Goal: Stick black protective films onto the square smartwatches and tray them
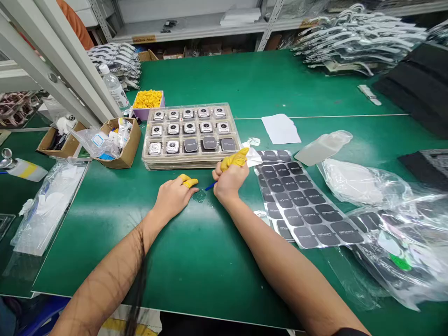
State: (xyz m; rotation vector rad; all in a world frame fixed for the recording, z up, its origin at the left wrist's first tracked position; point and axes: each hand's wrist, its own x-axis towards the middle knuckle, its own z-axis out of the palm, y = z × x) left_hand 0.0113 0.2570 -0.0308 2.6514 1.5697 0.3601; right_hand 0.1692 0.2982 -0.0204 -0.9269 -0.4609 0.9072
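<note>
Mid-table on green table (pixel 210 261): left hand (pixel 173 196) rests palm-down, grasping nothing, clear film (pixel 199 196) just beside at its 3 o'clock. Right hand (pixel 229 179) clenched around blue tool (pixel 209 187). Tray of watches (pixel 182 164) at 12 o'clock.

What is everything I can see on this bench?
table: one, green, under everything.
tray: one stack, clear, beyond the hands, fifteen pockets.
pad sheet: one, dark grey, right of the right hand.
cots: heap, yellow, in the purple box behind the tray.
bottle: one, clear, left of that box.
carton: one, brown, left of the tray.
paper: one, white, right of the tray.
bags: several, clear, far right.
film: one, clear, between the hands.
tool: one, blue, in the right hand.
left hand: yellow-capped fingertips, beside the film.
right hand: one yellow-capped finger, closed on the tool.
</note>
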